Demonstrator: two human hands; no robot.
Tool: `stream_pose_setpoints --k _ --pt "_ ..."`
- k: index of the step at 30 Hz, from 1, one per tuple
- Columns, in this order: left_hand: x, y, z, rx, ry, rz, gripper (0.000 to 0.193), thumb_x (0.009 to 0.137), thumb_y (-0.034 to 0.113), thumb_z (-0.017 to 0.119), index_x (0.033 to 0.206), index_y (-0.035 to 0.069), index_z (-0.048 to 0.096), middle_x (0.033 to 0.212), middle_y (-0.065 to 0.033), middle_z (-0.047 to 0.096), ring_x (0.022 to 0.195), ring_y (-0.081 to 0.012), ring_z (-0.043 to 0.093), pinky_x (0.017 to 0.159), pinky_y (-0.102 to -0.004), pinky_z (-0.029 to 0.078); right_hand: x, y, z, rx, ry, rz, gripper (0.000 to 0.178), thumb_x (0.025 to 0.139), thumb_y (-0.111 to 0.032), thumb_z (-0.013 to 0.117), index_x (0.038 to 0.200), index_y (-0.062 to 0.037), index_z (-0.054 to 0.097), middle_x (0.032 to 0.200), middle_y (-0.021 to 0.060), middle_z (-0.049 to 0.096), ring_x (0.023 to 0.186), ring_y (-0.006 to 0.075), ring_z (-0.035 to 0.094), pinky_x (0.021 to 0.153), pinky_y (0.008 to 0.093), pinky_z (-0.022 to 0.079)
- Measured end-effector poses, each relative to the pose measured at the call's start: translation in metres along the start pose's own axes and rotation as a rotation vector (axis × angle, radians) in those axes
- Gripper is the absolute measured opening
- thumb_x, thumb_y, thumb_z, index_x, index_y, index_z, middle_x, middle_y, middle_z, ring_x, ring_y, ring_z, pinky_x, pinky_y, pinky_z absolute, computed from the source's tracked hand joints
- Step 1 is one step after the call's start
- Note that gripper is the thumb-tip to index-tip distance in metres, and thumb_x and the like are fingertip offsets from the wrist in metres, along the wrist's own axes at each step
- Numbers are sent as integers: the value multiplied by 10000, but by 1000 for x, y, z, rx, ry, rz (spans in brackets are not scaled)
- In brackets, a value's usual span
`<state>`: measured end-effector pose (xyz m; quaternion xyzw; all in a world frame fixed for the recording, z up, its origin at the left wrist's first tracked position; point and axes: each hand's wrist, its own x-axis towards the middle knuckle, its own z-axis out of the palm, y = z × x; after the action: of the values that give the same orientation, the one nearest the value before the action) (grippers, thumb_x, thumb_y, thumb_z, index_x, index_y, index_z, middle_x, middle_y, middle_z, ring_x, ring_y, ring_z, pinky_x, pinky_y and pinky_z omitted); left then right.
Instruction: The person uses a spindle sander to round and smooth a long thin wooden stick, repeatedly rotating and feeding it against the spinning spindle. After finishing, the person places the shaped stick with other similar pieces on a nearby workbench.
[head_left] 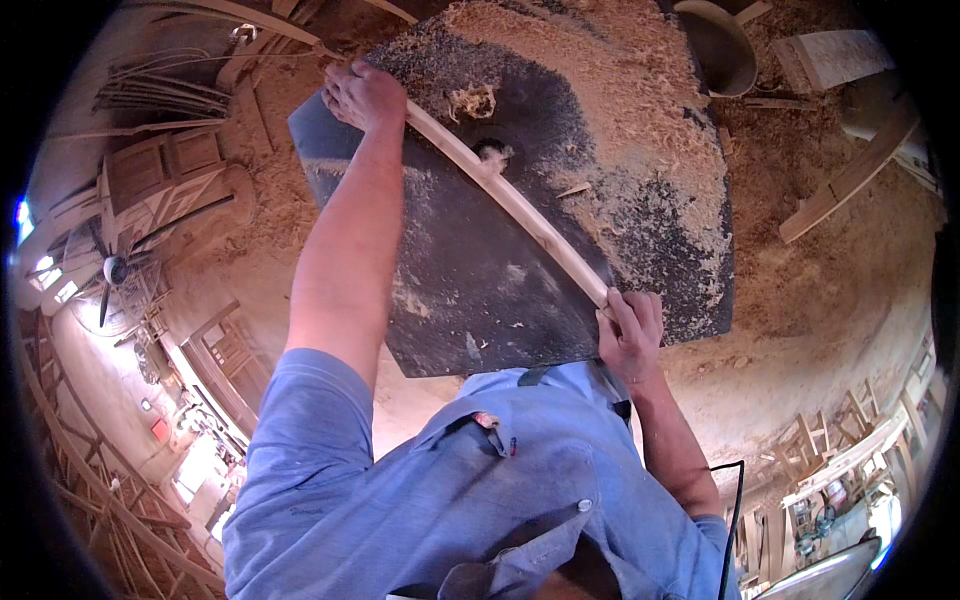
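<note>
A long, slightly curved strip of pale wood (520, 207) lies diagonally across a dark machine table (470, 300). At the strip's far left end, my left hand (366, 97) is closed round it, arm stretched out. My right hand (632, 325) grips the near end by the table's front right edge, thumb and fingers wrapped on the wood. Near the table's middle, the strip passes right beside a round cutter opening (491, 152), partly hidden by shavings and dust. Whether the strip touches the cutter I cannot tell.
Sawdust and shavings (640, 120) cover the table's far right side, with a curled clump of shavings (472, 102) near the opening. A round metal pan (715, 48) stands past the far right edge. Wooden boards (850, 185) lie at right; a standing fan (114, 270) is at left.
</note>
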<state>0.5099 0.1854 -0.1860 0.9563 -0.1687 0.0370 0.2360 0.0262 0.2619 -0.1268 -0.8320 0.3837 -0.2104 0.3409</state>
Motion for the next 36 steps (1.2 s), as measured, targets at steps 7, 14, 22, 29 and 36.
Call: stream_pose_setpoints --k 7,14,22,29,36 --pt "39 -21 12 42 -1 -59 638 1078 394 325 1566 -17 302 1643 -192 289 1541 -324 210 1260 -428 140 27 -3 18 -20 17 -39 496 663 21 802 1144 -22 688 988 127 634 876 331 591 745 413 506" --pt "32 -9 7 27 -56 -40 598 1072 336 358 1563 -2 318 1642 -175 298 1543 -327 198 1264 -425 141 25 -5 18 -22 18 -57 496 676 7 797 1157 -28 681 991 127 627 886 340 589 771 425 505" --pt "-17 -15 -2 -65 0 20 557 1070 297 381 1524 -25 379 1626 -198 322 1528 -359 227 1265 -442 147 -23 2 3 -14 -16 10 492 677 13 800 1157 -14 692 1003 126 620 932 345 581 800 432 500" --pt "-77 6 -12 -67 -32 -50 553 1089 315 295 1497 -33 430 1601 -219 359 1514 -380 251 1261 -448 151 -43 14 -19 -55 -26 -39 496 717 26 786 1200 -10 677 1002 114 612 899 323 562 750 416 482" --pt "-38 11 -6 -13 -13 16 532 1085 310 302 1463 -22 474 1580 -201 397 1499 -338 296 1253 -443 177 -7 -2 -7 -30 4 16 456 708 25 789 1150 -22 692 994 119 643 889 336 593 765 429 505"
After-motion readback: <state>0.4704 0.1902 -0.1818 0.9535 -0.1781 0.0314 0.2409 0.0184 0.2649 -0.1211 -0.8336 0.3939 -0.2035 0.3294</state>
